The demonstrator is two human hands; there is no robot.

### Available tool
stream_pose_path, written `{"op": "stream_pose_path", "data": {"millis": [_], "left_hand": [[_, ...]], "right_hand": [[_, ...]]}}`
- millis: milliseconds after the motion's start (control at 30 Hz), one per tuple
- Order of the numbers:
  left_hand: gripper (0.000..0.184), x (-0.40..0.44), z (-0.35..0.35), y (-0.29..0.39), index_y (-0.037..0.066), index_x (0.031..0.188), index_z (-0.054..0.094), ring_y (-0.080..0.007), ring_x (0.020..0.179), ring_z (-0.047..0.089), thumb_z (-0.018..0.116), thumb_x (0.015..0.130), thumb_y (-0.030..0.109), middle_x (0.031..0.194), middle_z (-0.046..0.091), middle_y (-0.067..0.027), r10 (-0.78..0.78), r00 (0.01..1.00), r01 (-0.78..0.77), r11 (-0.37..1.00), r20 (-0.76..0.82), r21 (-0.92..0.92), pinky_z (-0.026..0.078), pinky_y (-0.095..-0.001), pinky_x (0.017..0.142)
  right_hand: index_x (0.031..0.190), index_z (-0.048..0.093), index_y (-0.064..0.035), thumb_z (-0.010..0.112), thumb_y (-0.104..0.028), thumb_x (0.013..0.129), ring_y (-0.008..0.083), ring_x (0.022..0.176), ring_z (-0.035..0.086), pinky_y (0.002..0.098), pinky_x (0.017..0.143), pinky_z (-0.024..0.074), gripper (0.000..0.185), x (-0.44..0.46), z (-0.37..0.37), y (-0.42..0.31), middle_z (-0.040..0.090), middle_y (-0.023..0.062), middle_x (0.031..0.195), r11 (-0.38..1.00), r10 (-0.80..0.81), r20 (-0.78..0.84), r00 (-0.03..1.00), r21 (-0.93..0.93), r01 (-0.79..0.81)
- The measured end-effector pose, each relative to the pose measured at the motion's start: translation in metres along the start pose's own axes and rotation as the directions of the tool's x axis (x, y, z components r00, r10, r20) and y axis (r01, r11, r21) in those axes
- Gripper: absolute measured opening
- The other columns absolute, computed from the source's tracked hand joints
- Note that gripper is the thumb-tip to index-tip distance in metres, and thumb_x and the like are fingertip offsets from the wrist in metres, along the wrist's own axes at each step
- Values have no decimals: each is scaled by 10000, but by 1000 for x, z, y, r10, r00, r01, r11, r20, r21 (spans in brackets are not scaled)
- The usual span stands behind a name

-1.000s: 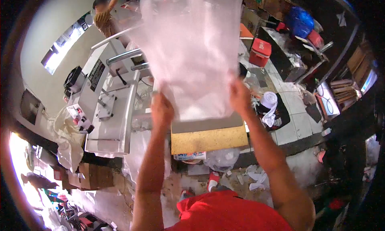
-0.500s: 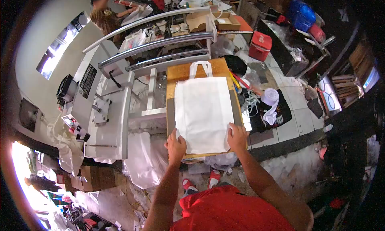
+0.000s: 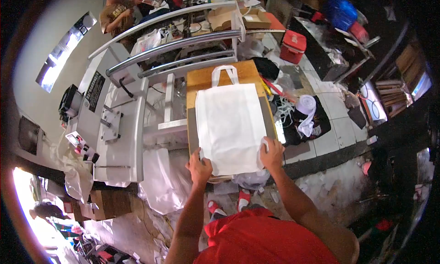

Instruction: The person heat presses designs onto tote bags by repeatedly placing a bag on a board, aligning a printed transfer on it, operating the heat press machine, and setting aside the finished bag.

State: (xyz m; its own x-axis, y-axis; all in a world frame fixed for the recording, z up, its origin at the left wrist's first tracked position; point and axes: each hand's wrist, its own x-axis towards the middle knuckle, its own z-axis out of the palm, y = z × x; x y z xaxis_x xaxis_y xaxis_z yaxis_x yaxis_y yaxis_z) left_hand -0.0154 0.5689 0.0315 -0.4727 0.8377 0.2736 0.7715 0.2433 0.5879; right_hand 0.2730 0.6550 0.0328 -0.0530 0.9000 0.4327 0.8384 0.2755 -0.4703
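A plain white tote bag (image 3: 230, 126) lies flat on a wooden board (image 3: 200, 81) with a grey pad under part of it. Its two handles (image 3: 225, 74) point away from me. My left hand (image 3: 199, 167) is at the bag's near left corner, fingers and thumb closed about the edge. At the near right corner, my right hand (image 3: 272, 153) likewise pinches the edge between thumb and fingers. The fingertips of both hands are partly hidden.
Left of the board stands a white machine frame with metal rollers (image 3: 174, 48). To the right lie a white ribbon roll (image 3: 306, 104), black fabric (image 3: 321, 122) and a red cooler box (image 3: 293, 46). A person (image 3: 115, 14) stands at the far left.
The whole view has shifted slightly left and up. Both hands stay at the bag's near corners. The person at the back has lowered a raised arm.
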Motion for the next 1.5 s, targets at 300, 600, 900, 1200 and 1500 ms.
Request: {"op": "stream_pose_path", "data": {"millis": [300,600,900,1200,1500], "left_hand": [[472,2,-8,-1,78,1266,569,-299,1002,599,565,795,98,1047,633,-128,-52,993,58,997,108,-55,334,-520,998],[280,-76,-74,-88,-10,1114,558,-370,865,556,484,845,7,912,560,-186,-174,977,145,965,-121,-220,454,-464,807],[237,-400,-102,-249,26,1011,575,-439,906,599,602,782,79,925,630,-232,-424,784,419,900,453,117,504,-502,795],[274,-547,-199,-261,14,996,657,-439,896,681,632,835,234,906,702,-253,-782,255,767,521,569,373,557,-487,788],[265,-473,-179,-285,37,1078,647,-358,799,717,635,867,197,923,721,-198,-708,382,744,617,594,256,575,-440,729]], "right_hand": [[1190,627,-86,658,-135,845,360,949,578,477,868,410,350,2,-2,-3,598,149,984,1000,7,-11,1000,9,-7],[1138,486,-6,575,-86,902,343,932,628,456,843,495,264,-99,17,140,622,188,1026,756,654,-198,730,209,-620],[1186,580,-51,782,-215,764,387,1047,602,533,880,477,495,-187,252,-33,649,190,1037,874,-405,456,793,-63,482],[1166,606,-68,761,-200,762,402,1117,570,548,930,441,452,-162,390,-50,643,213,1116,922,-207,704,679,-93,376],[968,654,-63,679,-142,786,413,941,638,503,837,468,201,-124,389,-44,694,195,948,995,-97,727,680,88,47]]}}
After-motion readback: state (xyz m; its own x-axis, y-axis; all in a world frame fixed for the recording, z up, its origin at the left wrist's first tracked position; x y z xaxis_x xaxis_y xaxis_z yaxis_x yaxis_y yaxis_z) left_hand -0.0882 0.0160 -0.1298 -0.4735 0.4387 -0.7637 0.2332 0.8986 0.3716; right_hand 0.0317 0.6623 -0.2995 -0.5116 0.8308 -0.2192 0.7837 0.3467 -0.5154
